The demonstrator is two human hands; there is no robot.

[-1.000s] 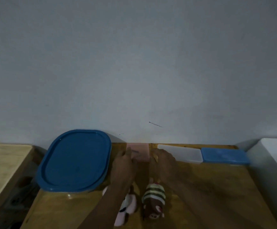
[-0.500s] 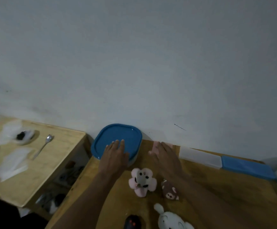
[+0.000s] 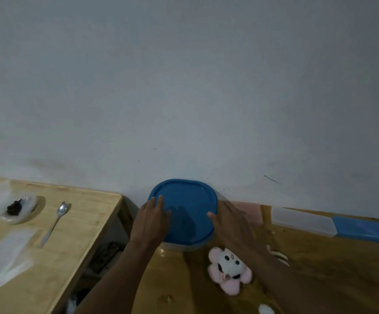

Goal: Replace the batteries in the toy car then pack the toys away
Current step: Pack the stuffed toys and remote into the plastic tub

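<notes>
Blue lid sits on a clear container at the back edge of the counter, against the wall. Left hand lies on the left rim of the lid, fingers straight and flat on top, released, not curled round anything. Right hand is at the right rim: thumb tip on top of the lid, fingers straight along the container's right side, released too, touching but not clamped.

Pink plush toy lies face up on the counter just in front of the container, beside the right forearm. A striped thing peeks out on the far side of that forearm, mostly hidden. White toy is cut off at the front edge of the view.

Along the back edge, right of the container: pink block partly behind the right hand, then white box, then blue box touching it.

A second counter stands to the left, with a gap between. It carries a spoon, a dish with something dark in it, and blurred plastic sheets.
</notes>
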